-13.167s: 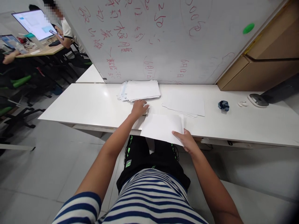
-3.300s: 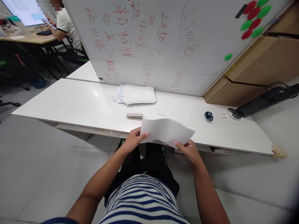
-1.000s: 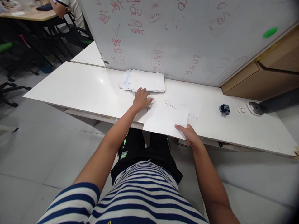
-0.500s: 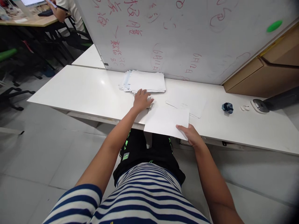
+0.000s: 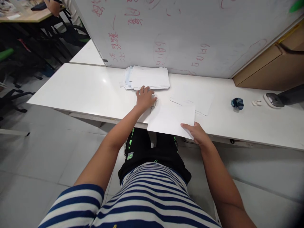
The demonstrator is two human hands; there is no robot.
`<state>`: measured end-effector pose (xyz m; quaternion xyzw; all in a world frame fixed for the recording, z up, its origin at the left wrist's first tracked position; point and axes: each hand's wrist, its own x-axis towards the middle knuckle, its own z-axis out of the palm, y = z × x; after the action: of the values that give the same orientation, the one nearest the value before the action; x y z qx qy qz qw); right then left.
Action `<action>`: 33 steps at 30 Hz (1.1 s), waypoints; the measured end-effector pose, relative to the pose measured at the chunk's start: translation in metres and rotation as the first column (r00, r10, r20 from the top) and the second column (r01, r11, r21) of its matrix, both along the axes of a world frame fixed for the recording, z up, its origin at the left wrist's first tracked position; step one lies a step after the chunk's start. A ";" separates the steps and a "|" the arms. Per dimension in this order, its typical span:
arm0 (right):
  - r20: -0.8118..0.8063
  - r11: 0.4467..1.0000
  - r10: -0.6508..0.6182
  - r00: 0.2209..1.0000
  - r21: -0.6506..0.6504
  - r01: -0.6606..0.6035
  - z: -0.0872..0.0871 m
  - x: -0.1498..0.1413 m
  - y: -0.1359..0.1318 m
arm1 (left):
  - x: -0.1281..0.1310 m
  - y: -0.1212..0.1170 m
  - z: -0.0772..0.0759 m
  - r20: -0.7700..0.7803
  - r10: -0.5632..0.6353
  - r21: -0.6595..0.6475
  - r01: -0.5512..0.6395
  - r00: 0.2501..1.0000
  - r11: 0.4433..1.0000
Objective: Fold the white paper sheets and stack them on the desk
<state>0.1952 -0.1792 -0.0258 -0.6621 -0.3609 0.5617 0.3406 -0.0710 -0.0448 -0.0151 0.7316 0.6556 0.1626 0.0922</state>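
My left hand (image 5: 145, 98) lies palm down at the left edge of white paper sheets (image 5: 172, 118), its fingers spread. Beneath the palm is a beige stapler (image 5: 152, 107), almost wholly covered, with only a sliver showing by the paper's edge. My right hand (image 5: 198, 133) pinches the sheets at their lower right corner, thumb on top. The sheets jut over the front edge of the white table (image 5: 83, 91). Just beyond my left fingertips sits a thick stack of papers (image 5: 150, 77). Several loose sheets (image 5: 201, 98) lie behind the held ones.
A whiteboard (image 5: 180, 34) with red writing stands along the back. At right are a small dark blue object (image 5: 237, 103), a white piece (image 5: 256, 103), a dark cylinder on a round base (image 5: 274, 100) and cardboard boxes (image 5: 263, 68). Another person's arm (image 5: 53, 7) shows at upper left.
Since about three seconds ago, my left hand has left the paper and come down over the stapler. In the last second, both hands stay in place; mainly the camera's view shifts.
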 end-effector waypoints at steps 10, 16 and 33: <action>-0.018 0.999 0.009 1.000 0.053 -0.009 0.001 0.000 -0.004 | -0.010 -0.006 0.005 0.115 -0.020 0.035 0.016 0.993 0.999; -0.010 0.995 -0.078 0.997 0.063 0.079 0.006 0.015 -0.025 | -0.010 -0.010 0.010 0.211 0.038 0.042 -0.048 0.977 0.998; 0.017 0.990 -0.076 0.997 0.121 0.074 0.006 0.033 -0.042 | -0.004 -0.073 0.046 0.137 -0.236 0.307 0.186 0.962 0.933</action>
<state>0.2279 -0.2211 -0.0201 -0.6595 -0.3725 0.5186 0.3966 -0.0753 -0.1183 0.0309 0.7868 0.5314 0.3089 0.0566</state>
